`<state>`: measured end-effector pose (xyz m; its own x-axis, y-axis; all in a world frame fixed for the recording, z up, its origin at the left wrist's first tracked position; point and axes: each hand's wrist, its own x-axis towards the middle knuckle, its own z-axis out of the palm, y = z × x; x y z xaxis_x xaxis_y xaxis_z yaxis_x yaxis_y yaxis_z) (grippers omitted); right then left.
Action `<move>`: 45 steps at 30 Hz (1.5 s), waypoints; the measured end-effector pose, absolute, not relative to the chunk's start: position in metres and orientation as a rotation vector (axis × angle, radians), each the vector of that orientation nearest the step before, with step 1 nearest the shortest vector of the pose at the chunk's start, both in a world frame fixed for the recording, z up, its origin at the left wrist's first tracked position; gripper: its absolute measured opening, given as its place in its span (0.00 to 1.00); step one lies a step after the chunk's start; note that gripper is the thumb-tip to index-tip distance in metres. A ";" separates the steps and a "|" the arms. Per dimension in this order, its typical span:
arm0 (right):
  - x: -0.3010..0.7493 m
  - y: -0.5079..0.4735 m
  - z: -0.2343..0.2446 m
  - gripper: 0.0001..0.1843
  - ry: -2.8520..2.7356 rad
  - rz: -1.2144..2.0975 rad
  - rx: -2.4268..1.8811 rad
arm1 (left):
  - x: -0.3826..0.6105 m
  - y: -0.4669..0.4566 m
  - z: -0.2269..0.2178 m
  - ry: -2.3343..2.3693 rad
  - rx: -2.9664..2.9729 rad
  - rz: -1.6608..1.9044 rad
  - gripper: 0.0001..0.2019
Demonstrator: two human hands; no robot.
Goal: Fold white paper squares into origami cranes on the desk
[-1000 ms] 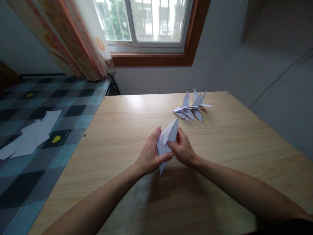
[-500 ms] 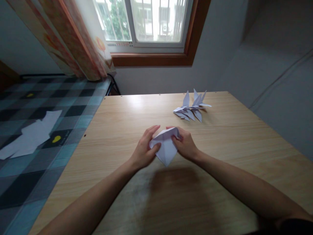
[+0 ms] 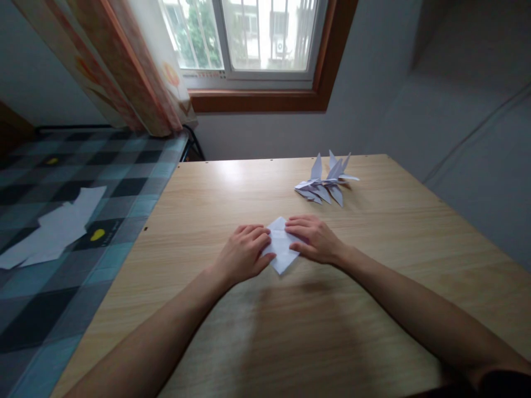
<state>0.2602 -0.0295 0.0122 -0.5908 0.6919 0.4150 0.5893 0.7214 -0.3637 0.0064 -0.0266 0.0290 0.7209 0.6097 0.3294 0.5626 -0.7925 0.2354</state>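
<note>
A diamond-shaped piece of folded white paper lies on the wooden table in front of me, one corner toward me. My left hand rests on its left corner, fingers laid flat and the thumb apart along the lower left edge. Across from it, my right hand covers the right corner with its fingers stretched out and its thumb lower down. Both side corners are hidden under my fingers. Beyond the right hand sits a cluster of pointed white paper pieces, which look like folded cranes.
The wooden table reaches back toward the wall below a window. To the left is a checked cloth surface with several white paper sheets on it. A patterned curtain hangs at the back left.
The folded paper has gone from being held tilted between fingers and thumbs to lying flat on the table. Both hands have loosened their grip and now lie flat over its sides.
</note>
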 end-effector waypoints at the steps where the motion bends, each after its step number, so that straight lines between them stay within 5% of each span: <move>1: 0.254 -0.033 0.014 0.32 -2.368 0.182 -1.023 | 0.008 -0.028 0.030 0.943 2.846 0.569 0.11; 7: 0.211 -0.045 0.016 0.55 -2.487 0.178 -0.949 | 0.013 -0.033 0.032 0.901 2.956 0.422 0.21; 16: 0.213 -0.034 0.000 0.59 -2.601 0.267 -1.108 | 0.013 -0.037 0.034 0.964 2.931 0.342 0.22; 22: 0.236 -0.028 0.001 0.58 -2.640 0.191 -1.171 | 0.013 -0.039 0.040 1.006 2.907 0.308 0.15; 26: 0.249 -0.025 0.000 0.55 -2.620 0.161 -1.241 | 0.011 -0.040 0.041 1.006 2.909 0.303 0.20; 35: 0.262 -0.034 0.005 0.30 -2.330 0.123 -1.229 | 0.009 -0.036 0.036 1.123 2.904 0.380 0.28; 41: 0.260 -0.036 0.006 0.30 -2.464 0.136 -1.005 | 0.008 -0.035 0.034 1.119 2.892 0.440 0.26; 45: 0.255 -0.040 0.008 0.41 -2.514 0.121 -1.010 | 0.009 -0.034 0.034 1.167 2.903 0.403 0.25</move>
